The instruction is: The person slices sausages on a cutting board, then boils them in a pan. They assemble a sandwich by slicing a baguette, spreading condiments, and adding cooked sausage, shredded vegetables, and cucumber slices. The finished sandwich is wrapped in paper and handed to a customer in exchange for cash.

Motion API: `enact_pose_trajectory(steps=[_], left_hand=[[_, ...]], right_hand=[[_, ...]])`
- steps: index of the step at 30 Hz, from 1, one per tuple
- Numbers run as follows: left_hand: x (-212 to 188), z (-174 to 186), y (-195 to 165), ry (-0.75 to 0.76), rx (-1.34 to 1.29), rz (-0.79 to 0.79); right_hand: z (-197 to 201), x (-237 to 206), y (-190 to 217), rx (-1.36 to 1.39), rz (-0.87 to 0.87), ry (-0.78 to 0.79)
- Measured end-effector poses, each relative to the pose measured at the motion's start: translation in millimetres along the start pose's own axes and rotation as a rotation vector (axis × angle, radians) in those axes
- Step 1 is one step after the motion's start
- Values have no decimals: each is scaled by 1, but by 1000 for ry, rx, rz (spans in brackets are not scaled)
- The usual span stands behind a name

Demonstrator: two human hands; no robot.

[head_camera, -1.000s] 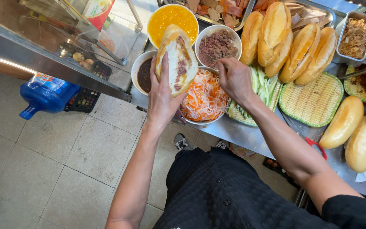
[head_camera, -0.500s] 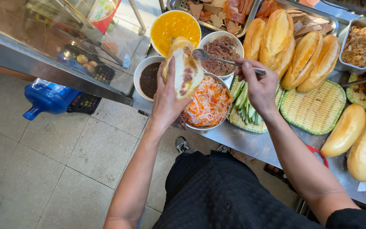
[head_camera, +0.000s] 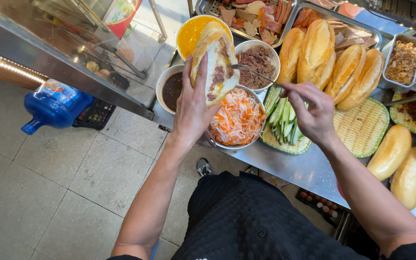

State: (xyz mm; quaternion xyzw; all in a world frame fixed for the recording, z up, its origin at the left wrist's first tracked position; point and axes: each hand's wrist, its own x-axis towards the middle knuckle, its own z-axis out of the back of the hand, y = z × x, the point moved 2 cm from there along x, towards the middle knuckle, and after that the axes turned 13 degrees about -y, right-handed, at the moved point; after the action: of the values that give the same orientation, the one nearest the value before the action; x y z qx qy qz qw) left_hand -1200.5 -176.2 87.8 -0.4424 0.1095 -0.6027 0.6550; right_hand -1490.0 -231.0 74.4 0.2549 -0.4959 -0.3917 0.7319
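Note:
My left hand (head_camera: 193, 108) holds a split baguette (head_camera: 216, 62) upright over the bowls, its inside smeared with brown spread. My right hand (head_camera: 314, 113) grips a metal spoon (head_camera: 253, 73) by the handle, its tip at the open bread beside the white bowl of brown minced meat (head_camera: 258, 60). Below the bread sits a bowl of shredded carrot and white radish pickle (head_camera: 237, 120). A dark sauce bowl (head_camera: 172, 89) lies left of my left hand.
A yellow sauce bowl (head_camera: 191, 30), cucumber strips (head_camera: 282, 120) on a woven green tray (head_camera: 357, 127), several baguettes (head_camera: 328, 58), a tray of sliced meats (head_camera: 261, 14), a fried-topping container (head_camera: 403, 60). A blue water jug (head_camera: 56, 106) stands on the tiled floor.
My right hand went from the pickle bowl to the spoon in the meat bowl, then drew the spoon toward the bread. The left hand turned the baguette more upright.

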Motion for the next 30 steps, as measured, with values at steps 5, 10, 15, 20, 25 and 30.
enact_pose_trajectory(steps=[5, 10, 15, 20, 25, 30], left_hand=[[-8, -14, -7, -48, 77, -147], [-15, -8, 7, -102, 79, -212], [-16, -10, 18, -83, 48, -208], [-14, 0, 25, -37, -15, -202], [-18, 11, 27, 16, -83, -193], [-11, 21, 39, -25, -154, -137]], right_hand=[[-32, 14, -4, 598, -812, -262], [-34, 1, 10, 496, -934, -181], [-20, 3, 50, 176, -632, -124], [-22, 25, 80, -289, -349, 100], [-11, 39, 67, -385, -437, 10], [-14, 11, 35, -199, -437, -131]])
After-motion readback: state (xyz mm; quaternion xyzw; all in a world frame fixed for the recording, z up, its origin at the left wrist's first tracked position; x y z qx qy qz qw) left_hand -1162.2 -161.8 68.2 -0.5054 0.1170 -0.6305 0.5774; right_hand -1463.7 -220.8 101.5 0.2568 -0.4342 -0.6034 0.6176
